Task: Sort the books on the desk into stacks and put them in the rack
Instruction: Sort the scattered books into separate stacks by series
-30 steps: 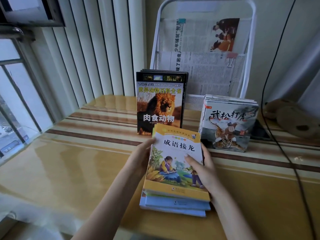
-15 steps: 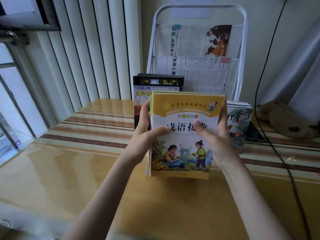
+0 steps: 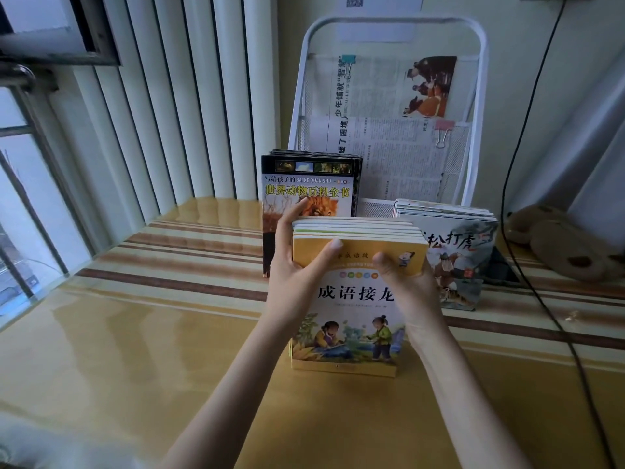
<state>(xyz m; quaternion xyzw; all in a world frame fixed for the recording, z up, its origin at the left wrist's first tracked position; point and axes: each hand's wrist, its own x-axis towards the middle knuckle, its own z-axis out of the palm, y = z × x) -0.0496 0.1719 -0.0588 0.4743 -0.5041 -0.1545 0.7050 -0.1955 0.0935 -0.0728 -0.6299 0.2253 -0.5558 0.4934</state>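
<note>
Between the two hands stood a stack of yellow books (image 3: 351, 319), upright on the desk (image 3: 135, 350). The left hand (image 3: 294, 275) gripped its left edge, thumb on the front cover. The right hand (image 3: 409, 286) gripped its right edge the same way. Just behind the left hand stood the lion books (image 3: 307, 187). Just behind the right hand stood the tiger books (image 3: 456, 252). Past them both was the white rack (image 3: 473, 96).
</note>
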